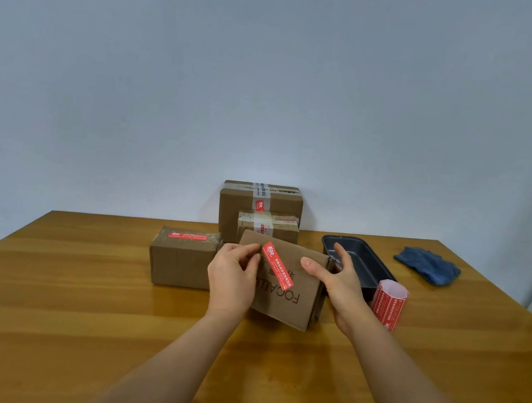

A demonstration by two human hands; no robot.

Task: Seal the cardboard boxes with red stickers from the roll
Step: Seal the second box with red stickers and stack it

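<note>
A flat cardboard box [293,293] printed with dark letters is tilted up off the wooden table [74,311]. My right hand [335,278] grips its right edge, thumb on the top face and fingers behind. My left hand [235,271] pinches the upper end of a red sticker [278,265] that hangs slantwise over the box's top face. The roll of red stickers [388,303] stands on the table just right of my right wrist.
A box with a red sticker on top [182,258] lies left of my hands. Two taped boxes, the small one [268,227] standing in front of the big one [240,204], are by the wall. A dark baking tin [360,257] and a blue cloth [428,265] lie at the right.
</note>
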